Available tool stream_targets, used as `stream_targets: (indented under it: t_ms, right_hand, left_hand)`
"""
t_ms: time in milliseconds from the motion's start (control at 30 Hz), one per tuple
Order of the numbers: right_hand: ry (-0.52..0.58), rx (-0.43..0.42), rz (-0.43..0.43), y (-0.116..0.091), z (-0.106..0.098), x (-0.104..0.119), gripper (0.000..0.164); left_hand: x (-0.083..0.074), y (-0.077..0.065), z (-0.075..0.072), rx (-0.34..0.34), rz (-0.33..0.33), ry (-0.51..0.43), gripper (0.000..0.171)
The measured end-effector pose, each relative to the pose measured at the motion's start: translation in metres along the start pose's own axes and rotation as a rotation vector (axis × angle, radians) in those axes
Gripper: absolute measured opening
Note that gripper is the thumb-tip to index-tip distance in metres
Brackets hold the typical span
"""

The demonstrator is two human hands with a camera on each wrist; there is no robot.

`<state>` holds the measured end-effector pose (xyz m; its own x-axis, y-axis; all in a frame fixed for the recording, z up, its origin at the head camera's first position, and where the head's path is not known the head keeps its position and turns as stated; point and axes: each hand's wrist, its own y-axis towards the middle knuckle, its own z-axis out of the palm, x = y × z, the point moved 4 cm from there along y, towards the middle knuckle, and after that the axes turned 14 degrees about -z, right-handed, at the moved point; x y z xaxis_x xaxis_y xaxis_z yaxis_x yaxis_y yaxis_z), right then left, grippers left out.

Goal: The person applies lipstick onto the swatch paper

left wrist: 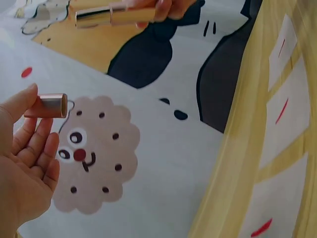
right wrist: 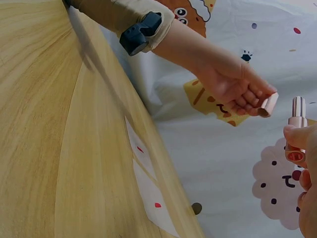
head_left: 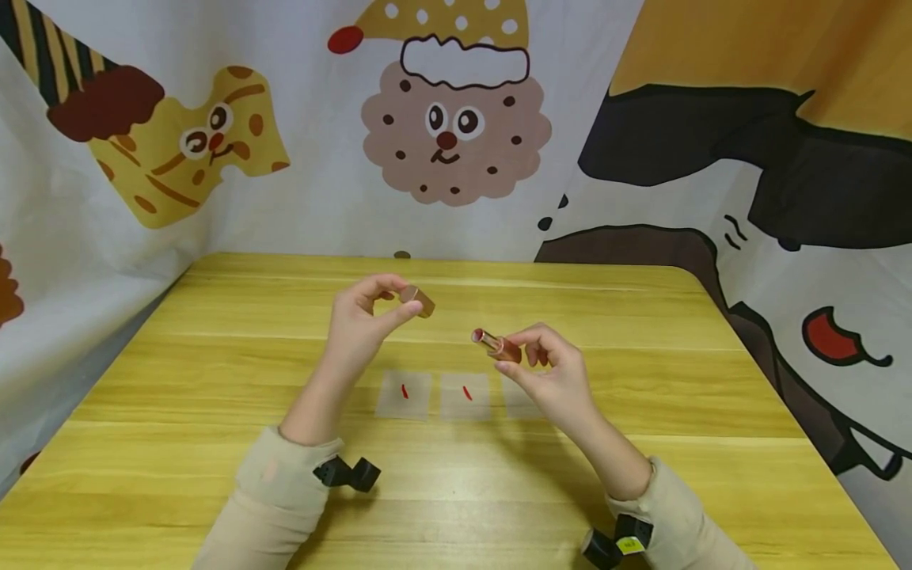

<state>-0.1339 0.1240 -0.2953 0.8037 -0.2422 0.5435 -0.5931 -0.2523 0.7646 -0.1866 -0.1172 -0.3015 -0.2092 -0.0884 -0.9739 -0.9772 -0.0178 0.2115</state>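
Note:
My left hand [head_left: 363, 317] pinches a rose-gold lipstick cap [head_left: 417, 301] between thumb and fingers, raised over the table. In the left wrist view, the cap's open end [left wrist: 64, 105] points toward the right. My right hand [head_left: 552, 368] grips the uncapped lipstick [head_left: 499, 347] by its base, with the metallic tube tilted up toward the cap. A gap separates cap and lipstick. Below lie a left paper square [head_left: 388, 404] and a middle paper square [head_left: 456, 405], each with a short red stroke. A right paper square [head_left: 518, 402] is partly hidden behind my right hand.
The wooden table [head_left: 214, 475] extends around the papers. Behind it hangs a white cloth [head_left: 306, 222] printed with cartoon food. Small black wrist devices sit on my left sleeve [head_left: 285, 491] and right sleeve [head_left: 684, 522].

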Motion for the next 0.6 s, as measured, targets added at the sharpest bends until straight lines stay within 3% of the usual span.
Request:
stream_targets:
  t_ms: [600]
  right_hand:
    - [0.004, -0.002, 0.002, -0.001, 0.0, -0.001, 0.029]
  left_hand:
    - [-0.02, -0.019, 0.021, 0.054, 0.084, -0.1, 0.018]
